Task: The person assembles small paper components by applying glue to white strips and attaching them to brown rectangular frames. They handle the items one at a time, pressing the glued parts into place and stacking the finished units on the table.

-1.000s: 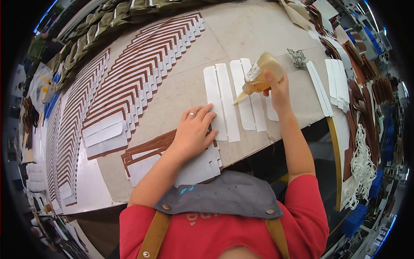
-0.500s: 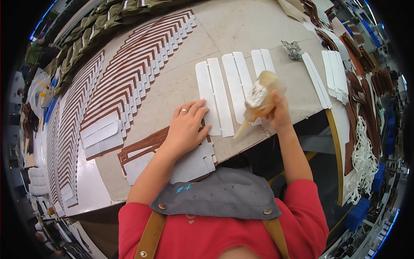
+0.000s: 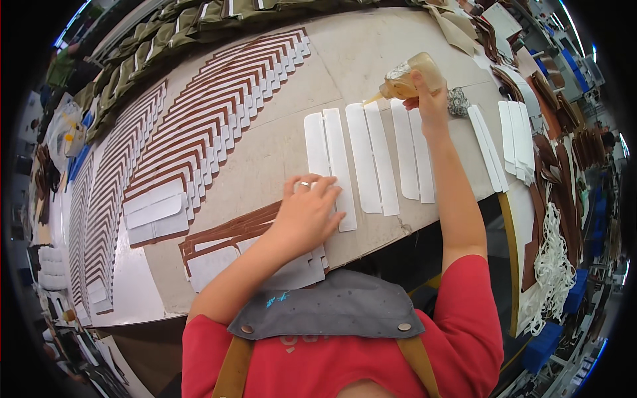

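My right hand (image 3: 431, 103) grips a clear squeeze bottle (image 3: 422, 70) of amber liquid, tilted with its pointed nozzle down and to the left. The nozzle tip is at the far end of the middle white panel (image 3: 366, 152); whether it touches cannot be told. On either side lie a left white panel (image 3: 318, 142) and a right white panel (image 3: 408, 149), each split by a lengthwise gap. My left hand (image 3: 310, 211) has its fingers spread, fingertips at the left panel's near part. Beneath that forearm sits a stack of brown-edged white pieces (image 3: 211, 265).
Long overlapping rows of brown-edged white pieces (image 3: 219, 126) cover the table's left side. A crumpled silvery wad (image 3: 458, 101) lies beyond my right forearm. More white strips (image 3: 486, 146) and a tangle of white cord (image 3: 552, 265) are at the right. Olive fabric (image 3: 192, 26) lines the far edge.
My right hand has carried the bottle from the panels' near end to their far end. My left hand has slid slightly right onto the left panel.
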`<state>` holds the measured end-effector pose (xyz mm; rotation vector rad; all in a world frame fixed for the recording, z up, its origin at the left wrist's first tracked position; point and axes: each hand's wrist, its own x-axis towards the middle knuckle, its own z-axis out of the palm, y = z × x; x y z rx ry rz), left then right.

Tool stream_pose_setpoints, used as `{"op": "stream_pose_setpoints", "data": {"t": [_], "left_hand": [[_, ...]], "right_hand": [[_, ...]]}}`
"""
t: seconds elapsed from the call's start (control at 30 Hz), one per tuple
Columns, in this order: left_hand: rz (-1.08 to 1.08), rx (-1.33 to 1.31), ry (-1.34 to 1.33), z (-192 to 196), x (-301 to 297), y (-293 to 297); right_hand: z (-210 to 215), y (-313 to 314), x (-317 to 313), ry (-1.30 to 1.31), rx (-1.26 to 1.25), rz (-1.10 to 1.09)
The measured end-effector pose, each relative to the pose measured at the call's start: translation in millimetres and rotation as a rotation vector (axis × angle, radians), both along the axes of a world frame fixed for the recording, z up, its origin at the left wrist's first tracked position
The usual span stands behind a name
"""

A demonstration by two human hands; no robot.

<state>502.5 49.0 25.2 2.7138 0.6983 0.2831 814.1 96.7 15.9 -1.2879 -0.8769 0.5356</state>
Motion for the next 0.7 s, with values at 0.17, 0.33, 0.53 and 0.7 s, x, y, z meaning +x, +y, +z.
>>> {"op": "stream_pose_setpoints", "data": {"t": [0.17,0.33,0.53,0.7], "left_hand": [[-0.123,-0.047,0.004,-9.2,24.0,-12.0],[-0.138,0.005,-0.010,-17.7,27.8,-10.5],[-0.124,-0.006,0.028,-15.4,28.6,-10.1],[-0.124,-0.001,0.012,-15.7,29.3,-10.7]], "right_hand": [[-4.2,11.4,-3.6,0.011,-0.008,-0.083],[-4.7,6.7,-5.5,0.027,-0.006,-0.098],[-1.5,-19.1,-4.9,0.045,-0.063,0.077],[-0.9,-46.1,-16.5,0.051,-0.085,0.036]]}}
